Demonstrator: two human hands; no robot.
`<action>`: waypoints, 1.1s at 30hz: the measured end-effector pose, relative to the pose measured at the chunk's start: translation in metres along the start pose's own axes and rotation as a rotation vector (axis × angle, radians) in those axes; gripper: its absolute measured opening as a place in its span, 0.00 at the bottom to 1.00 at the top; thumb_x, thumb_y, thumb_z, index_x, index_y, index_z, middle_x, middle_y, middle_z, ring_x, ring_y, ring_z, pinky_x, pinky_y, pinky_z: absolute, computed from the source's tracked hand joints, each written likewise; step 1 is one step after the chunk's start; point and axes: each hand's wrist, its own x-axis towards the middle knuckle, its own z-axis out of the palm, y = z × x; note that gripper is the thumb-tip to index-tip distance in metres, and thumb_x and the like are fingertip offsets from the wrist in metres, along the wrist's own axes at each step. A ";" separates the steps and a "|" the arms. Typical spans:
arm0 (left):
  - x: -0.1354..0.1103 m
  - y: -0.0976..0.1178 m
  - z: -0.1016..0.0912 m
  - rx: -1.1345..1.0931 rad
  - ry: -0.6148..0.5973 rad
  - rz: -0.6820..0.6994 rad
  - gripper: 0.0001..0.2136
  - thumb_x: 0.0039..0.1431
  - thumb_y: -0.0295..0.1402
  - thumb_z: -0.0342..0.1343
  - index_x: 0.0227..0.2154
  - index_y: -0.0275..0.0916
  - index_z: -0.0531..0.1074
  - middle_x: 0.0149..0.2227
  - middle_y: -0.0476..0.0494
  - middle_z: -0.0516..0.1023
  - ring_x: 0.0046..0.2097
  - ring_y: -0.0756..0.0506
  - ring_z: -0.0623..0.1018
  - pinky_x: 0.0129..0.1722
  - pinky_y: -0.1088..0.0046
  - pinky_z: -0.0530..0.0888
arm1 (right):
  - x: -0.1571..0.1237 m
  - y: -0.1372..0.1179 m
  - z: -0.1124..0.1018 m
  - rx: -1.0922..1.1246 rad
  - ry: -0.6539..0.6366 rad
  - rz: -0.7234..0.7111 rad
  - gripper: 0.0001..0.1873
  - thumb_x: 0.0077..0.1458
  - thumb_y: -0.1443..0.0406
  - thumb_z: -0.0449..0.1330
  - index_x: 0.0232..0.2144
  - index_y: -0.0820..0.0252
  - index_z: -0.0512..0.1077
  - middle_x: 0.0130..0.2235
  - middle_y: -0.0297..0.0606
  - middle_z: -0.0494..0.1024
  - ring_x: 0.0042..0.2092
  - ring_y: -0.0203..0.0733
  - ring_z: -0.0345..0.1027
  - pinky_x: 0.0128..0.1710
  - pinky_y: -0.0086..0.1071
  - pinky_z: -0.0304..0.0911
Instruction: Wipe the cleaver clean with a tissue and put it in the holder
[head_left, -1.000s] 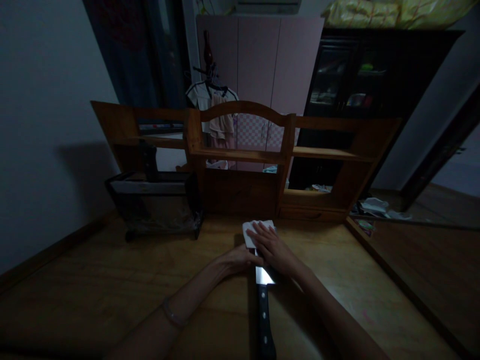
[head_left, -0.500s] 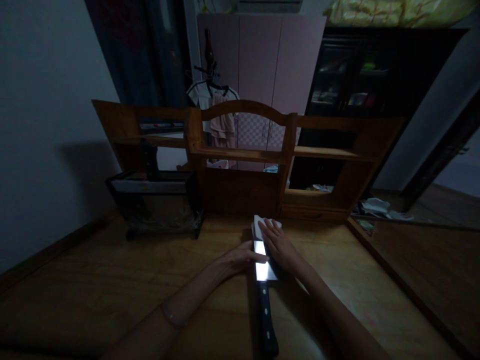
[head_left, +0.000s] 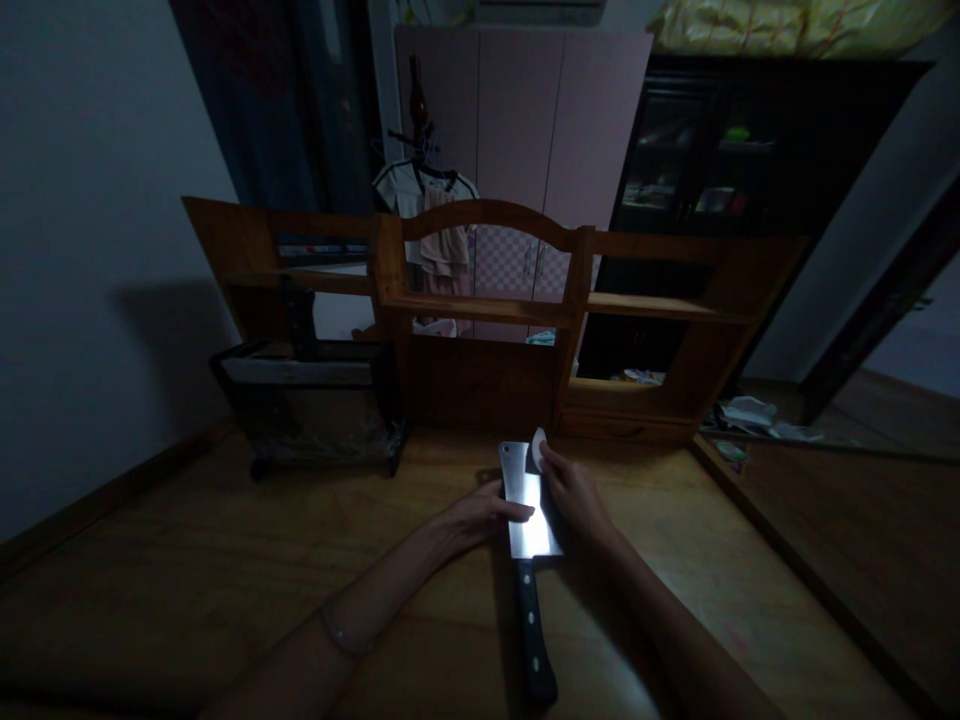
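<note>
Glossy metal cleaver blade (head_left: pixel 525 535), smooth.

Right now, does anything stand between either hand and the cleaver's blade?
Nothing visible for the left hand: its thumb lies directly across the blade. The right hand pinches a white cloth or paper by the blade's far end; whether it keeps every finger off the metal can't be told.

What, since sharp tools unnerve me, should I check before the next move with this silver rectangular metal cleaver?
1. Cleaver held: ok; left hand grips its left side.
2. Small white sheet held: ok; right hand pinches it.
3. Black riveted handle gripped: not ok; neither hand is on it.
4. Right hand clear of the cleaver's right edge: cannot tell; it's partly hidden.
5. Black-framed rectangular holder clear of both hands: ok; stands to their left.
</note>
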 end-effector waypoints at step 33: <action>0.001 0.000 0.000 -0.056 -0.016 0.020 0.23 0.42 0.22 0.66 0.44 0.33 0.72 0.43 0.36 0.76 0.41 0.42 0.77 0.46 0.65 0.70 | 0.009 0.026 0.002 0.487 -0.079 0.516 0.22 0.41 0.50 0.63 0.26 0.65 0.75 0.22 0.38 0.74 0.21 0.36 0.63 0.20 0.28 0.56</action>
